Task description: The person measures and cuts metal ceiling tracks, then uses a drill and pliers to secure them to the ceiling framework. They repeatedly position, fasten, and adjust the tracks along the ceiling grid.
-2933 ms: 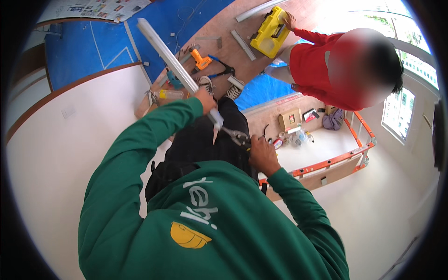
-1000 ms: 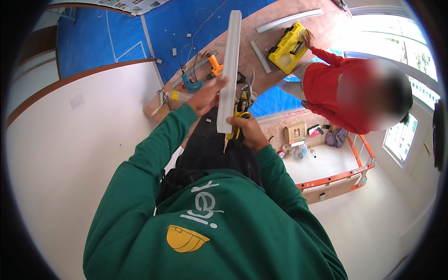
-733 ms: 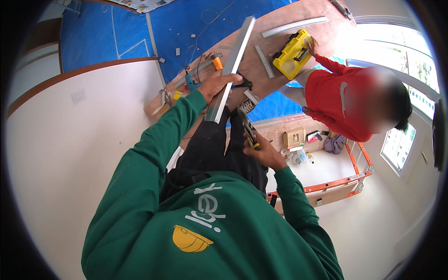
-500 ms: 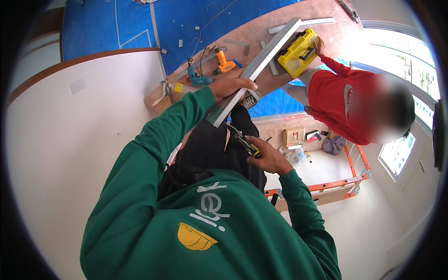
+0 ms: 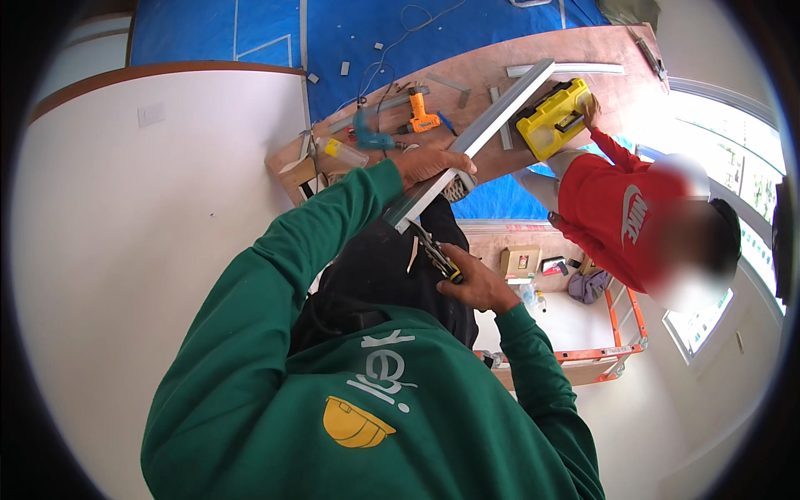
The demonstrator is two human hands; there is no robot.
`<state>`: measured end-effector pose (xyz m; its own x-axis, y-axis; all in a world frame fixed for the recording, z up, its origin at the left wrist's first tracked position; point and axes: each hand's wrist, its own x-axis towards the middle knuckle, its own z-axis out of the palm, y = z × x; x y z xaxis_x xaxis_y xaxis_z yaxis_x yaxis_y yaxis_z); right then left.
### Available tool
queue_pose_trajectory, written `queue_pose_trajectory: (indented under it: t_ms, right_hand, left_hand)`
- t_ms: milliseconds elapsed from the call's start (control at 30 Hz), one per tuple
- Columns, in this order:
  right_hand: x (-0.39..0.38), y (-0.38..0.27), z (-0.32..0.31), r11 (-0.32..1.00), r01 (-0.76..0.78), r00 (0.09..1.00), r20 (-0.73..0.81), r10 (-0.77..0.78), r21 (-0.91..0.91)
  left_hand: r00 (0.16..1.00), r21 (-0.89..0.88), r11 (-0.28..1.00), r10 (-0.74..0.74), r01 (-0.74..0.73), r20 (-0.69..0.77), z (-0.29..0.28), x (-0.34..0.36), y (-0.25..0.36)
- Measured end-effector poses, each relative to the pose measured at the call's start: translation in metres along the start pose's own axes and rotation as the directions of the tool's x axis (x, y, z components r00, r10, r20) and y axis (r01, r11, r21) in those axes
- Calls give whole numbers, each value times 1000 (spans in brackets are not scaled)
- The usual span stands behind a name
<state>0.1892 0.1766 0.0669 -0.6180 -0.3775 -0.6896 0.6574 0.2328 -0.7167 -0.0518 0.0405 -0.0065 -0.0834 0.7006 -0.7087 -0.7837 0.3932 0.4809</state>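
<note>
A pale wall plate [image 5: 152, 114] lies at far left. Next is a clear bottle [image 5: 342, 152], its yellow label too small to read, then a teal power tool [image 5: 371, 137]. Below, your green sweatshirt [image 5: 242, 358] carries slanting white lettering and a yellow hard-hat emblem. Your left hand [image 5: 435, 165] is closed around the lower part of a long metal channel [image 5: 500, 112], which slants from above your lap up to the right, over the brown flooring; an orange drill [image 5: 423, 115] lies behind that hand. Your right hand [image 5: 477, 279] is wrapped around the handles of snips [image 5: 433, 247], blades at the channel's near end; whether they bite cannot be told. Rightward are a cardboard box [image 5: 521, 262] with a small red-marked label, a yellow case [image 5: 552, 121] touched by a co-worker's hand [image 5: 592, 111], an orange-railed ladder [image 5: 592, 353] and the co-worker's red top [image 5: 596, 204], bearing a white logo and lettering.
</note>
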Motion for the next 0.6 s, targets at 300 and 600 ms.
queue_pose_trajectory:
  t_ms: [300,600]
  right_hand:
    - [9,-4,-5,998,-6,999,42,3,63]
    - [7,-6,-9,999,33,999,-10,-33,9]
  left_hand:
    - [994,2,995,102,-102,-32,-5,0,-1]
    - [992,-56,990,126,-128,-26,-9,2,-1]
